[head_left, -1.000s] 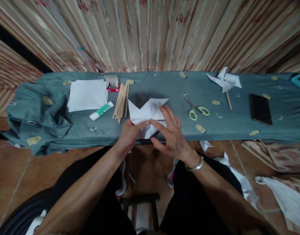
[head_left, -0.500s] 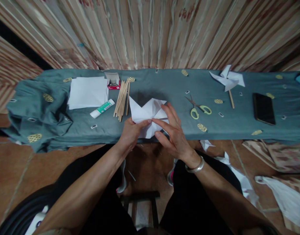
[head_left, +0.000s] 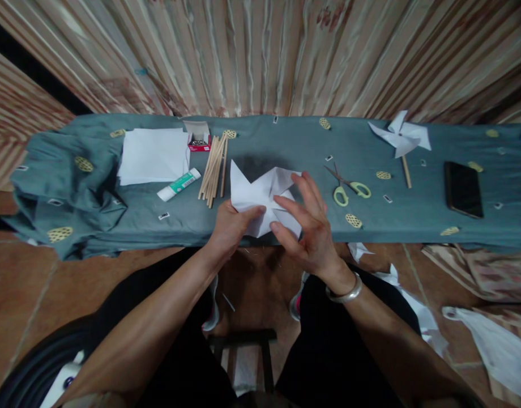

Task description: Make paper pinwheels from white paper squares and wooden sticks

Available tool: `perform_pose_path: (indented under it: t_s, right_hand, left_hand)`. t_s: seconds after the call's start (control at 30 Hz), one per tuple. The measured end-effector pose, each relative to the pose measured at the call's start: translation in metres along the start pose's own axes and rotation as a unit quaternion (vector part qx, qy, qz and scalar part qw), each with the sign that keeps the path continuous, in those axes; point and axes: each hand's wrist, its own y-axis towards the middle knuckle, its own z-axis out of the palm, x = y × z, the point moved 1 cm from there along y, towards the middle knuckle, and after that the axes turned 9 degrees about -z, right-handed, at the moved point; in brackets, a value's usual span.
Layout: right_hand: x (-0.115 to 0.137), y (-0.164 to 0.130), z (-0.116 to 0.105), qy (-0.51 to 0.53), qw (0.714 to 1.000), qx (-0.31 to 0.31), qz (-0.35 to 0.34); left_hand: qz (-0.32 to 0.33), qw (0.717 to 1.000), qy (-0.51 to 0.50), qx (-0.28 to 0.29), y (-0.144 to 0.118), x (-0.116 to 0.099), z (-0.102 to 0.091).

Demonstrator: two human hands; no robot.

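A white paper pinwheel (head_left: 258, 195) with folded blades is held over the front of the cloth-covered table. My left hand (head_left: 230, 225) grips its lower left side, the thumb lying on top close to the centre and the other fingers hidden underneath. Over the right side is my right hand (head_left: 309, 226), its fingers spread and the tips at the right-hand blades; whether they press on the paper I cannot tell. A bundle of wooden sticks (head_left: 212, 170) lies just left of the pinwheel. To its right, green-handled scissors (head_left: 347, 184) rest with their blades slightly apart.
A stack of white paper (head_left: 152, 156), a glue stick (head_left: 179, 184) and an open red box (head_left: 198, 139) of small metal pieces lie left. On the right are another pinwheel (head_left: 400, 136) on a stick and a black phone (head_left: 463, 190). Paper scraps (head_left: 417, 309) litter the floor.
The pinwheel and both hands have shifted slightly right in view. My right index fingertip has moved away from the pinwheel's centre, and the right fingers are drawn a little farther from my left thumb.
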Motion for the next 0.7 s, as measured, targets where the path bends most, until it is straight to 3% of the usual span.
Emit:
perform_pose_path:
  t_s: [0.23, 0.7]
  right_hand:
    - [-0.011, 0.006, 0.009, 0.023, 0.993, -0.107, 0.05]
    - [-0.011, 0.013, 0.011, 0.075, 0.984, -0.117, 0.112]
  left_hand:
    - [0.07, 0.994, 0.087, 0.01, 0.003, 0.001, 0.004]
    - [0.136, 0.981, 0.138, 0.018, 0.005, 0.005, 0.012]
